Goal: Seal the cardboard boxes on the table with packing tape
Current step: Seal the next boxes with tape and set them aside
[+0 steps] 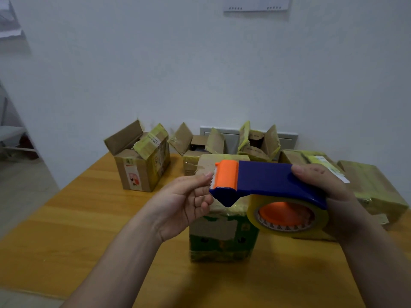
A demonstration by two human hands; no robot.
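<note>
Open-flapped box [142, 158] at left on table [89, 218]; left hand [186, 201], fingers curled, pinching at toothed front edge of blue-and-orange tape dispenser [266, 181] held above closed green-printed box [222, 236] mid-table; right hand [333, 196] clamped round dispenser's rear by clear tape roll [289, 215]; taped boxes [373, 187] at right
</note>
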